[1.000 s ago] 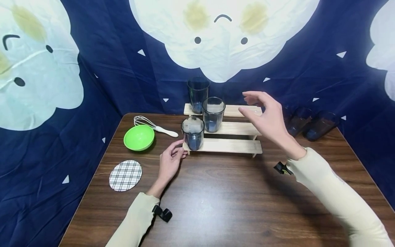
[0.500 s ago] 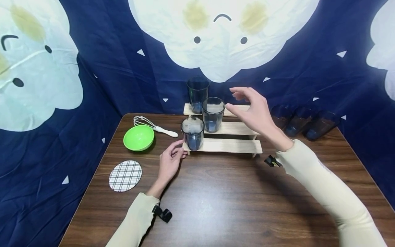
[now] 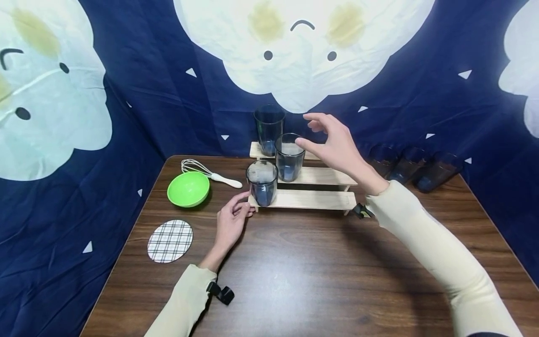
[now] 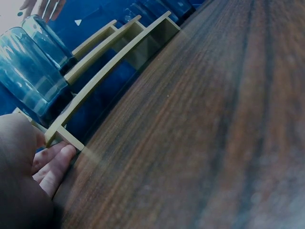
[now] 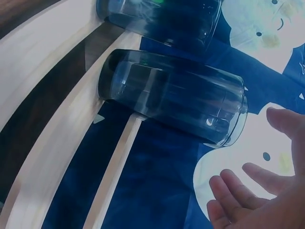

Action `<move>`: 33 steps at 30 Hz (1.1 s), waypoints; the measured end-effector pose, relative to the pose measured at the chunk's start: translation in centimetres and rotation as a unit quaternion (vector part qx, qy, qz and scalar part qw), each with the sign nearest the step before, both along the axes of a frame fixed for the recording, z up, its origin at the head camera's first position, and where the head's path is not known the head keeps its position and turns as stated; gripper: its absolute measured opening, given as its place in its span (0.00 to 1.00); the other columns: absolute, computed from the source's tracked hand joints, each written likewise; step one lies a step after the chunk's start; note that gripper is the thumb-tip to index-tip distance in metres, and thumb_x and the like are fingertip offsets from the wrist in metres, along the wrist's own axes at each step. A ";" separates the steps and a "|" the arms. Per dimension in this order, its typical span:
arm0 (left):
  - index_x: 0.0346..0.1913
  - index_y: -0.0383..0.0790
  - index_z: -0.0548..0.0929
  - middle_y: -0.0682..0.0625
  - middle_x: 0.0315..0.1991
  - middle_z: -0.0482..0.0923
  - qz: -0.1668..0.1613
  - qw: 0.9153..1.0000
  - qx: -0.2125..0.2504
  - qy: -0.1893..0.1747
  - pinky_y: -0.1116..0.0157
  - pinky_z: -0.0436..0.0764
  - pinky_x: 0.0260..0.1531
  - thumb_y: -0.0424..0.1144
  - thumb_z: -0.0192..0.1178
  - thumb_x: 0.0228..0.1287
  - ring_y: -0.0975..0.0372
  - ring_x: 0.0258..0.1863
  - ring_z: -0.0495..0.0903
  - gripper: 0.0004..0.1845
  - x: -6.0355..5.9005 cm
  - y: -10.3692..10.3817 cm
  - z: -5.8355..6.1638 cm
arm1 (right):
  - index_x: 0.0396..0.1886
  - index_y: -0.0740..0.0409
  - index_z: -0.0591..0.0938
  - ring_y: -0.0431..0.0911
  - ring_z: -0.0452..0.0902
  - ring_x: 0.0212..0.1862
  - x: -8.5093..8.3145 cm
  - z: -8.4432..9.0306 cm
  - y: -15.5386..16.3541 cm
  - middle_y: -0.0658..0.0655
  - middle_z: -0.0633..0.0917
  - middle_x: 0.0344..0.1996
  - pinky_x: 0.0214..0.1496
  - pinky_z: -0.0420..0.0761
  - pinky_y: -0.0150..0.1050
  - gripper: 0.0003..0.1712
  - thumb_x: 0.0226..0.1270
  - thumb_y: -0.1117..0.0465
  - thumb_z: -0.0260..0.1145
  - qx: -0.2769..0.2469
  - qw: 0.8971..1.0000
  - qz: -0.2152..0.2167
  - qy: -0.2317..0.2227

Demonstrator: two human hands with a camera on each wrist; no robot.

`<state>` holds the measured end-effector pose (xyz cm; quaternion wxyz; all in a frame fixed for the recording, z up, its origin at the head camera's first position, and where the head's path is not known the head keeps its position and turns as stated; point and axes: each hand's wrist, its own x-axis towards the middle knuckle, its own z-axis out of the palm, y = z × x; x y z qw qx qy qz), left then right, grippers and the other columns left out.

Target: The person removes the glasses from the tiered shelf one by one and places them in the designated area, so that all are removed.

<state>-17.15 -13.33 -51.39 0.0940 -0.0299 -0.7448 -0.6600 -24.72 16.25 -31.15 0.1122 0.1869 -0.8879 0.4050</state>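
Observation:
A three-step wooden shelf (image 3: 313, 200) stands mid-table with one blue-tinted glass per step: top (image 3: 269, 128), middle (image 3: 289, 158), bottom (image 3: 262, 183). My left hand (image 3: 247, 204) pinches the left end of the bottom step, just beside the bottom glass; the left wrist view shows its fingers (image 4: 52, 164) lying against the shelf's foot (image 4: 64, 136). My right hand (image 3: 303, 129) hovers spread and empty, thumb close to the middle glass's rim, index toward the top glass. In the right wrist view that glass (image 5: 176, 102) lies just ahead of the fingers (image 5: 238, 195).
Three more dark glasses (image 3: 406, 164) stand at the table's back right. A green bowl (image 3: 188, 188), a white whisk (image 3: 212, 174) and a round plaid coaster (image 3: 170, 241) sit to the left. Dark wooden tabletop (image 3: 303, 271) stretches in front; blue cloth hangs behind.
My right hand has moved left and slightly up, from beside the shelf's right part to the middle and top glasses. The left hand and the glasses have stayed put.

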 end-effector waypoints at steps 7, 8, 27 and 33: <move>0.67 0.33 0.87 0.30 0.43 0.92 0.000 1.000 -0.005 -0.002 0.69 0.95 0.44 0.24 0.61 0.81 0.38 0.44 0.93 0.18 0.0 -0.1 0.0 | 0.81 0.52 0.77 0.56 0.79 0.70 -1.4 0.1 -0.6 0.63 0.84 0.68 0.74 0.80 0.63 0.41 0.74 0.45 0.79 -0.002 1.000 0.001 -0.025; 0.67 0.33 0.86 0.30 0.44 0.92 0.000 1.000 -0.005 -0.004 0.69 0.95 0.44 0.25 0.61 0.81 0.38 0.44 0.93 0.17 0.0 0.0 0.0 | 0.81 0.52 0.77 0.56 0.79 0.71 -1.5 0.0 -0.7 0.63 0.84 0.69 0.74 0.80 0.62 0.41 0.74 0.45 0.78 -0.002 1.000 0.002 -0.030; 0.68 0.33 0.86 0.31 0.43 0.92 0.000 1.000 -0.009 -0.001 0.70 0.95 0.43 0.25 0.61 0.81 0.40 0.43 0.94 0.18 0.0 -0.1 0.0 | 0.85 0.48 0.72 0.53 0.77 0.73 -3.0 0.8 -3.1 0.60 0.82 0.72 0.76 0.79 0.58 0.48 0.72 0.40 0.79 0.000 0.998 0.014 -0.056; 0.68 0.33 0.86 0.31 0.43 0.92 0.000 1.000 -0.008 -0.001 0.70 0.95 0.43 0.25 0.62 0.81 0.39 0.43 0.94 0.18 0.0 -0.1 -0.1 | 0.87 0.48 0.68 0.52 0.75 0.75 -3.3 1.0 -4.0 0.58 0.80 0.75 0.78 0.78 0.57 0.52 0.71 0.38 0.78 0.001 0.998 0.017 -0.067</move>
